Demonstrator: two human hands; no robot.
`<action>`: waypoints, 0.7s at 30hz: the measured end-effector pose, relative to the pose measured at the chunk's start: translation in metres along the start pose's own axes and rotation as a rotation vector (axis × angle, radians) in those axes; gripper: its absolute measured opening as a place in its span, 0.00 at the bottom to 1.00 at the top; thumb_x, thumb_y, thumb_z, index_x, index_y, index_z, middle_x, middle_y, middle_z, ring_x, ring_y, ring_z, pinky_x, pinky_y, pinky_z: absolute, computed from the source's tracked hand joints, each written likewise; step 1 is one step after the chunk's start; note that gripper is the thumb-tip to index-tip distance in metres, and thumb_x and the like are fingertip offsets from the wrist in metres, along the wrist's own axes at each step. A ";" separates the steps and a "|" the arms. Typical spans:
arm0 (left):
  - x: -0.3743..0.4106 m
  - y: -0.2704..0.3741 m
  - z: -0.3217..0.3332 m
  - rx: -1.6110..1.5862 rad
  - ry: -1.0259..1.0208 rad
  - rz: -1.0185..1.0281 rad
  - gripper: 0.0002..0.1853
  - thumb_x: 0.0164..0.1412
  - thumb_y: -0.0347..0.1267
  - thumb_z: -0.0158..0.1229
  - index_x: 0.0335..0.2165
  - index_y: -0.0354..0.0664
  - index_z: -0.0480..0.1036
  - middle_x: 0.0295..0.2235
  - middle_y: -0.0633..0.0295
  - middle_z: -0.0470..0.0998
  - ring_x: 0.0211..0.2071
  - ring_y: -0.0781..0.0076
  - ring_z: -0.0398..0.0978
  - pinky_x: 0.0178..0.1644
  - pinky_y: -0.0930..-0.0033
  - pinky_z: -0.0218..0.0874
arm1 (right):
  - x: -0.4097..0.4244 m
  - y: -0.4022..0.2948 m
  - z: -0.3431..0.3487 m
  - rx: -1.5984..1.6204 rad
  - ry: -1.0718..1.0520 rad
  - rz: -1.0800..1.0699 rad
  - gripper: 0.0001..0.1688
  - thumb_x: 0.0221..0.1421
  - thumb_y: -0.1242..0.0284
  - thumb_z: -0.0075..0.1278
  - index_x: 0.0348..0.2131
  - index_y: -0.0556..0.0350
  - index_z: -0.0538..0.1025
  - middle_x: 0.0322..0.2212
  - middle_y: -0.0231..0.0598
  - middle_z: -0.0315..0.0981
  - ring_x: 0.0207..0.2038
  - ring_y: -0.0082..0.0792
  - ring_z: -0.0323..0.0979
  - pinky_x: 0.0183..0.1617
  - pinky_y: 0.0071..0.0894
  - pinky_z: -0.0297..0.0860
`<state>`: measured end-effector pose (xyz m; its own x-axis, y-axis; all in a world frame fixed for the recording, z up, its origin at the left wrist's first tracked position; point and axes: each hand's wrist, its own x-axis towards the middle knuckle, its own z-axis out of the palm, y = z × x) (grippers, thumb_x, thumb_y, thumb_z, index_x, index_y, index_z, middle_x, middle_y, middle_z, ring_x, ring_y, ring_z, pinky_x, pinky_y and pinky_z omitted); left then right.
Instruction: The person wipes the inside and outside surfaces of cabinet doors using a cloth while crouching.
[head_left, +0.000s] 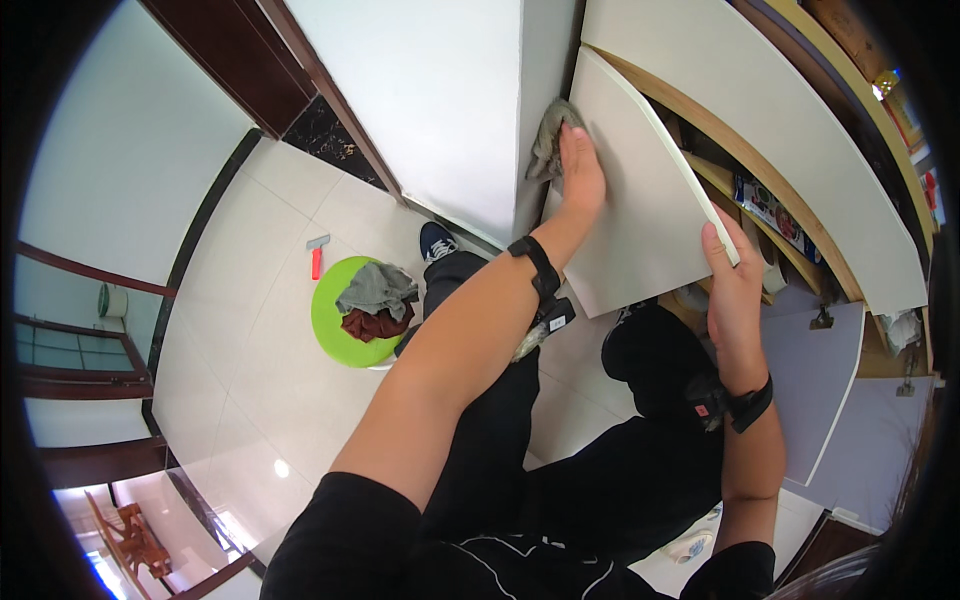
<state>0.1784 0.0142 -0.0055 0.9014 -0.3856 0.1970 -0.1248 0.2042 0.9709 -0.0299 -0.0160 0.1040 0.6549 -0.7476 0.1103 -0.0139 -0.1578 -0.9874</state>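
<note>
With my left hand (583, 169) I press a grey cloth (553, 139) near the hinge side of a white cabinet door (622, 187), where the cabinet meets the wall. The cloth is bunched under my fingers and partly hidden by them. My right hand (731, 277) grips the free edge of the same door, thumb on its outer face and fingers behind. The door stands partly open. Behind it, wooden shelves (712, 172) hold a printed package (776, 217) and other items that the door partly covers.
A round green stool (330, 322) carries a grey cloth (379, 287) and a dark red cloth (375, 324). A red-handled scraper (316, 257) lies on the tiled floor (255, 315). Another cabinet door (810, 382) hangs open at right. The white wall corner (516, 112) stands close to my left hand.
</note>
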 end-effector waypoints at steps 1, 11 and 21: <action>0.004 -0.005 -0.003 -0.004 0.022 -0.051 0.41 0.75 0.52 0.28 0.68 0.27 0.39 0.71 0.41 0.39 0.73 0.48 0.33 0.74 0.57 0.25 | 0.000 -0.001 0.001 -0.001 -0.001 0.000 0.25 0.66 0.66 0.54 0.55 0.65 0.75 0.47 0.39 0.77 0.49 0.25 0.71 0.57 0.25 0.64; -0.050 0.018 0.019 0.098 -0.043 0.163 0.39 0.74 0.47 0.32 0.67 0.23 0.41 0.69 0.32 0.39 0.72 0.41 0.32 0.74 0.55 0.25 | 0.008 -0.001 0.001 -0.030 -0.017 -0.021 0.24 0.66 0.67 0.54 0.54 0.66 0.75 0.47 0.38 0.77 0.49 0.24 0.71 0.57 0.25 0.64; -0.043 0.020 0.030 0.012 -0.281 0.284 0.37 0.75 0.44 0.34 0.67 0.24 0.42 0.70 0.37 0.40 0.72 0.47 0.36 0.74 0.56 0.29 | 0.009 -0.002 0.005 0.017 -0.052 -0.028 0.22 0.66 0.66 0.54 0.53 0.64 0.76 0.45 0.34 0.77 0.47 0.22 0.70 0.54 0.23 0.65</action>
<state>0.1245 0.0075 0.0094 0.6818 -0.5468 0.4860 -0.3591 0.3287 0.8735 -0.0204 -0.0192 0.1066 0.6931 -0.7086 0.1325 0.0178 -0.1669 -0.9858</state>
